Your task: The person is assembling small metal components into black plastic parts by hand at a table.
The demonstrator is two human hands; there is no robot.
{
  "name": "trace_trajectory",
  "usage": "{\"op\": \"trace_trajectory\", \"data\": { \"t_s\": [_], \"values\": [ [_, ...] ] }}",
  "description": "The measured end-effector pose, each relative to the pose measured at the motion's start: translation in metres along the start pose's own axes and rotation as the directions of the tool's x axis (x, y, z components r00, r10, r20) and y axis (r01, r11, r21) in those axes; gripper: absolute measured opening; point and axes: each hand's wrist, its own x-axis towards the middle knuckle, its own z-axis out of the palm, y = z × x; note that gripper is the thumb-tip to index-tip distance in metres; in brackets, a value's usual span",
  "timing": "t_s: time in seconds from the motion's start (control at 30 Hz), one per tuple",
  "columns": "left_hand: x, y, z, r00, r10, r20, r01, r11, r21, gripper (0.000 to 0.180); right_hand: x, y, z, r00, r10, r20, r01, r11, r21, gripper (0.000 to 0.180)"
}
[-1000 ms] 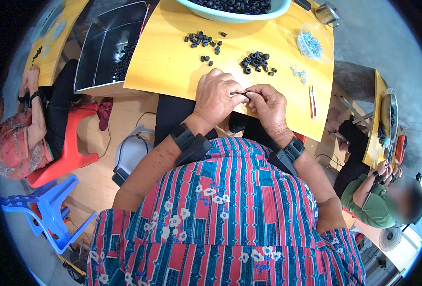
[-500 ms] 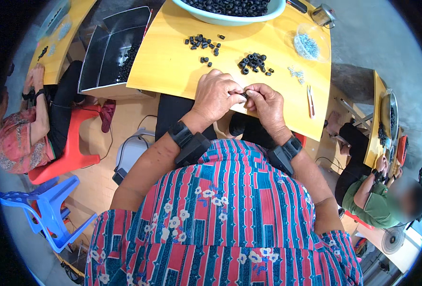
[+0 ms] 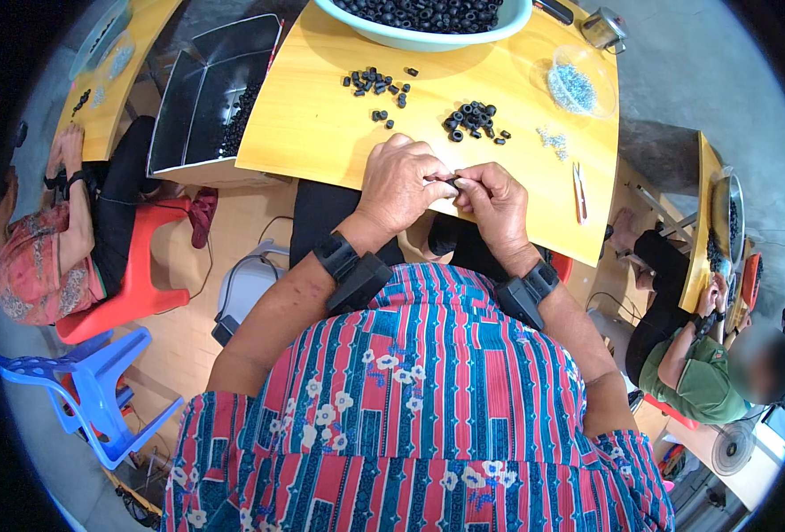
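Over the front edge of the yellow table (image 3: 321,115), my left hand (image 3: 398,184) and my right hand (image 3: 496,206) meet, fingertips pinched together on one small black part (image 3: 453,184). Most of that part is hidden by the fingers. Beyond my right hand lies a pile of black ring-like parts (image 3: 472,119); farther left is a loose group of small black cylinders (image 3: 374,82). To the right, tiny clear-blue pieces (image 3: 553,142) are scattered near tweezers (image 3: 579,192).
A pale blue basin (image 3: 428,34) full of black parts stands at the table's far edge. At the right are a clear bowl (image 3: 578,84) of tiny pieces and a metal cup (image 3: 603,28). A black-lined box (image 3: 193,115) adjoins the left side. Two other people sit at side tables.
Both hands stay together at the table edge, with only small shifts of the fingers around the black part. The piles on the table look the same.
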Motion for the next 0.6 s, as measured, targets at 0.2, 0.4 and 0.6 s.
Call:
{"op": "trace_trajectory", "data": {
  "t_s": [0.2, 0.4, 0.6],
  "values": [
    [-0.001, -0.001, -0.001, 1.0, 0.027, 0.005, -0.026, 0.999, -0.035, 0.016, -0.001, 0.002, -0.004, 0.971, -0.232, 0.063, 0.24, 0.948, -0.208, 0.004],
    [0.0, -0.001, -0.001, 0.995, 0.077, -0.06, -0.08, 0.996, -0.048, 0.014, 0.003, -0.004, -0.01, 0.993, 0.022, 0.112, -0.026, 0.999, 0.038, 0.005],
    [-0.001, -0.001, -0.002, 0.996, 0.062, -0.06, -0.067, 0.993, -0.093, 0.016, 0.005, -0.012, -0.011, 0.983, 0.095, 0.155, -0.115, 0.986, 0.123, 0.005]
  ]
}}
